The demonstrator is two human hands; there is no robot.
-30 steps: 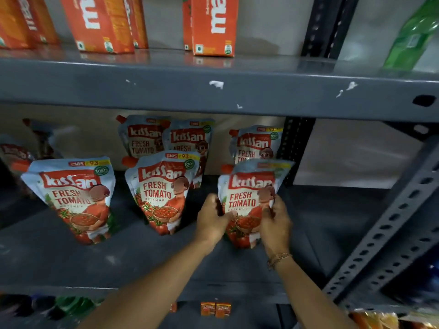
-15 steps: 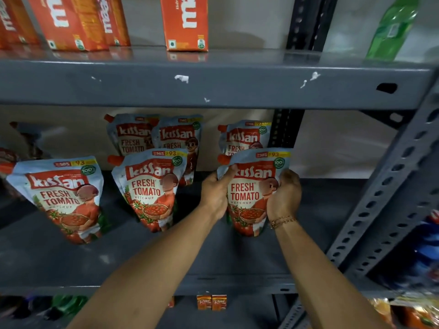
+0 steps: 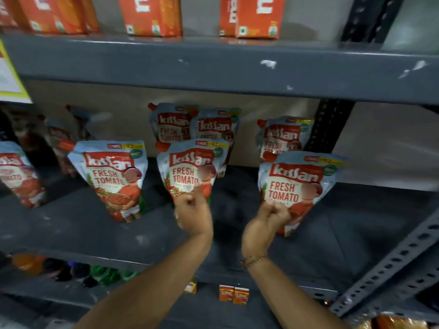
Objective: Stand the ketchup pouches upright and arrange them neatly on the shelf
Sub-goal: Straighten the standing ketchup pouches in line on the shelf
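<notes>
Right pouch (image 3: 297, 186): upright near the shelf's front right, face out, leaning a touch to the right; it looks freshly squared to the front row.
Right hand (image 3: 268, 222): loosely curled in front of the pouch's lower left corner, fingers (image 3: 276, 213) bunched. Touching or just clear? Too blurred to call. It grips nothing that I can see, and I read this as a last nudge or a let-go.
Middle pouch (image 3: 192, 172): standing in the front row at mid-shelf, label forward, base hidden behind the left hand.
Left hand (image 3: 192, 210): half closed, knuckles up against the lower front of the middle pouch, likely steadying it or pressing the base flat. A real grip cannot be confirmed.
Left pouch (image 3: 111, 179): on its own base further along the front row, tilted slightly, nobody near it.
Far-left pouch (image 3: 16, 176): at the shelf's left end, leaning hard and blurred; probably the next candidate for straightening.
Back row (image 3: 197, 127): three pouches against the rear wall, two behind the middle one, one behind the right one, so the front row covers them in columns.
Shelf (image 3: 71, 229): grey metal, bare along its front edge.
Cartons (image 3: 152, 17): orange, on the shelf above.
Progress: front row mostly up; spacing and the leaners remain, in my judgement.
</notes>
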